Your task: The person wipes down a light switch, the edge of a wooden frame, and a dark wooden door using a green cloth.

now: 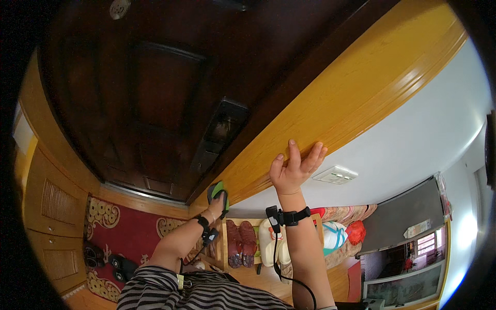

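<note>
My left hand (218, 205) is low by the foot of the yellow wooden door frame (341, 93), gripping what looks like a green and black slipper (215, 189). The hand partly hides this item. My right hand (296, 168) is raised, fingers spread, with its fingertips at the outer moulding of the frame; it holds nothing. Both wrists wear black straps with small cabled devices. To the left of the frame stands a dark brown panelled door (166, 85), shut, with a black handle plate (224, 126).
Below my hands a wooden shoe rack (224, 244) holds dark red slippers (241, 244) and cream slippers (267, 244). Black shoes (122, 266) lie on a red patterned rug (128, 224). A white wall switch (336, 174) is right of my right hand. Louvred cabinets (56, 201) stand left.
</note>
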Demonstrator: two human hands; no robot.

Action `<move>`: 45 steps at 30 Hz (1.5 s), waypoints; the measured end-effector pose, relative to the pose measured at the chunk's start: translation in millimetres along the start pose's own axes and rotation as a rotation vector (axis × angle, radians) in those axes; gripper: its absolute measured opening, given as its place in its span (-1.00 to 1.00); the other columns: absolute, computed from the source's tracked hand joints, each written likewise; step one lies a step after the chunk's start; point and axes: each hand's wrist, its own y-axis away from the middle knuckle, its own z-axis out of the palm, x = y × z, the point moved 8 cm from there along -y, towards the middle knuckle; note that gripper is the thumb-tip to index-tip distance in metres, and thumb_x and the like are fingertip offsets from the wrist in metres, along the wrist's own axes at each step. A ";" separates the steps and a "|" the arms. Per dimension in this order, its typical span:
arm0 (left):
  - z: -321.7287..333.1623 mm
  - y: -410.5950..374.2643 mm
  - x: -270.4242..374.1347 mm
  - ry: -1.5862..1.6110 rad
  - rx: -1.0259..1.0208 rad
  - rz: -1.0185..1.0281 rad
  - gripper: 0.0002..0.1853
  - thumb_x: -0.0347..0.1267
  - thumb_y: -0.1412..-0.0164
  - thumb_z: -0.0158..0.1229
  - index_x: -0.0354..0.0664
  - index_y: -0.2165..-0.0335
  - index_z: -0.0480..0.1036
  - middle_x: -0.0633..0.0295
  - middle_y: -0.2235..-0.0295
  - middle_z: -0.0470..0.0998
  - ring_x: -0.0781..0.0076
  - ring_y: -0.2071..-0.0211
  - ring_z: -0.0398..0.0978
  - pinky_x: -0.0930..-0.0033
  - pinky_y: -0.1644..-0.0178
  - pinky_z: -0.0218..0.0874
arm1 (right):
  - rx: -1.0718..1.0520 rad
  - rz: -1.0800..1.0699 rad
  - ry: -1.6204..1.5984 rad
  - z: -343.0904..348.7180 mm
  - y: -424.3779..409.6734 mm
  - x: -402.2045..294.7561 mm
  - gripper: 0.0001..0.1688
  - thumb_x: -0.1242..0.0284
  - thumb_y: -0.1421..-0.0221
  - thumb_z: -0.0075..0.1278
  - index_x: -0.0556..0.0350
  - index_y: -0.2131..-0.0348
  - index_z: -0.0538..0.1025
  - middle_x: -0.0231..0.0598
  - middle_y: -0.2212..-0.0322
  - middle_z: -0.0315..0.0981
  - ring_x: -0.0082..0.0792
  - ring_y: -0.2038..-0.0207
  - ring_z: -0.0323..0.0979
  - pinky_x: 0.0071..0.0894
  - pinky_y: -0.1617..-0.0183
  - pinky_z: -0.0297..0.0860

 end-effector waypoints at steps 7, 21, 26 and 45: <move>-116.8 25.8 161.3 0.613 0.553 0.721 -0.28 -0.38 -0.12 0.12 -0.27 -0.22 0.09 -0.04 -0.32 -0.08 -0.07 -0.33 -0.14 0.21 -0.34 -0.19 | -0.007 0.021 -0.018 -1.7 5.2 1.4 -0.54 0.38 -0.06 -0.06 -0.02 0.00 0.47 0.16 -0.28 -0.17 0.24 -0.34 -0.27 0.20 -0.34 -0.17; -30.1 -6.8 53.0 -0.240 0.454 0.421 -0.16 0.04 -0.14 0.10 -0.07 -0.27 0.06 -0.02 -0.32 -0.07 -0.16 -0.31 -0.13 0.10 -0.37 -0.22 | -0.007 0.040 -0.034 2.3 6.6 5.4 -0.58 0.34 -0.06 -0.06 -0.08 0.05 0.51 0.15 -0.28 -0.15 0.19 -0.35 -0.28 0.20 -0.32 -0.16; -99.0 24.1 131.9 0.277 0.528 0.576 0.18 -0.06 0.16 0.41 -0.13 -0.30 -0.12 -0.07 -0.30 -0.03 -0.13 -0.32 -0.13 0.13 -0.36 -0.20 | -0.002 0.007 -0.026 0.9 6.8 3.3 -0.56 0.38 -0.08 -0.07 0.01 0.02 0.48 0.19 -0.28 -0.18 0.24 -0.34 -0.27 0.21 -0.34 -0.18; -6.6 -24.2 15.7 0.244 0.359 0.400 -0.14 0.01 0.01 0.31 -0.08 -0.19 0.22 0.02 -0.33 -0.13 0.05 -0.34 -0.18 0.16 -0.39 -0.29 | -0.023 -0.005 -0.065 -0.3 3.5 1.2 -0.56 0.43 -0.11 -0.12 0.01 -0.01 0.42 0.15 -0.31 -0.32 0.16 -0.37 -0.39 0.19 -0.37 -0.31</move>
